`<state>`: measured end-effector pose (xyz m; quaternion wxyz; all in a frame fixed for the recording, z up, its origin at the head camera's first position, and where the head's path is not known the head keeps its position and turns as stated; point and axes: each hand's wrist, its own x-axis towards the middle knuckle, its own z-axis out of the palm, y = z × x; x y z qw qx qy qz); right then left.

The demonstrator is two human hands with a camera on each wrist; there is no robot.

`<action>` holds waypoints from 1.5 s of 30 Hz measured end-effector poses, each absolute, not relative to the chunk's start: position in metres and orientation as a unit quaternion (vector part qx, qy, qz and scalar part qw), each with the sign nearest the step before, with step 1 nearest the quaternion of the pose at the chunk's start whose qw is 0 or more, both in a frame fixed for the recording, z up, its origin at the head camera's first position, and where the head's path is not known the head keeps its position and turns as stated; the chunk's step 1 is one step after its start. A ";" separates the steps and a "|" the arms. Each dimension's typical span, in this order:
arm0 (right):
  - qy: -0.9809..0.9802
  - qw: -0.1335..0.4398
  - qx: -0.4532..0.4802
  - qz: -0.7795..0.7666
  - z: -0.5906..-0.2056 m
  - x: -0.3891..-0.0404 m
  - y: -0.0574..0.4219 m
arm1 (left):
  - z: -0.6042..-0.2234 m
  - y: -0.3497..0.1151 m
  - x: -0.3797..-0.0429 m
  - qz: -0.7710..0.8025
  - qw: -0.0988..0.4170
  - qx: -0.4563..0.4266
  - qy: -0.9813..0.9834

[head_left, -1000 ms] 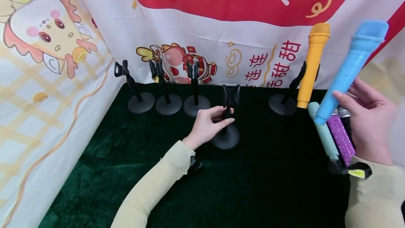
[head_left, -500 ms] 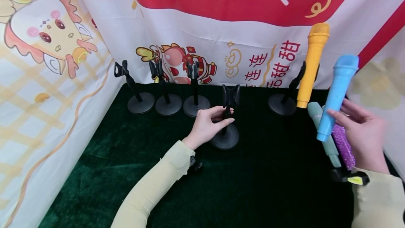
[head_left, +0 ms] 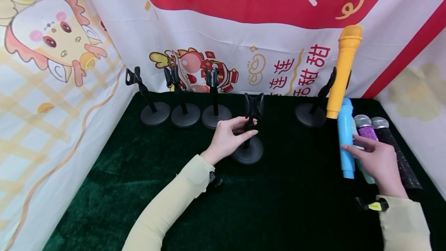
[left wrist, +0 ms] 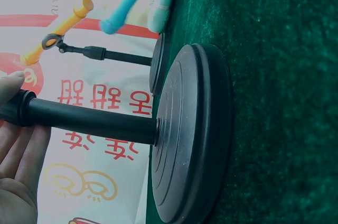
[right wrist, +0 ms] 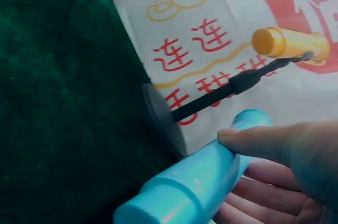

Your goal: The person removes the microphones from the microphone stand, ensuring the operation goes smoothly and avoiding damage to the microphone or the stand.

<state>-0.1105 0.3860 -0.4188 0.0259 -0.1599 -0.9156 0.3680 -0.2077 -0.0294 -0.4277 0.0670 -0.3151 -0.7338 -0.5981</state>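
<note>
In the head view my left hand grips the pole of a black desktop microphone stand, its clip at the top holding nothing. The left wrist view shows thumb and fingers around that pole, above the round base. My right hand holds a light blue microphone between thumb and fingers, its head pointing away from me. In the right wrist view the blue microphone slants below the thumb. Beyond it, a yellow microphone leans in the clip of another black stand.
Three more black stands line the back left of the dark green cloth. At the right lie a mint green microphone, partly hidden, a purple glitter microphone and a black one. Printed fabric hangs behind.
My right hand has brought the blue microphone down and to the left, from high at the right to beside the yellow one's lower end. The left hand keeps its grip on the stand.
</note>
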 end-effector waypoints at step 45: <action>-0.887 0.163 -0.062 0.428 -0.379 -0.113 0.315 | -0.427 -0.029 -0.207 -0.601 0.071 -0.318 -0.730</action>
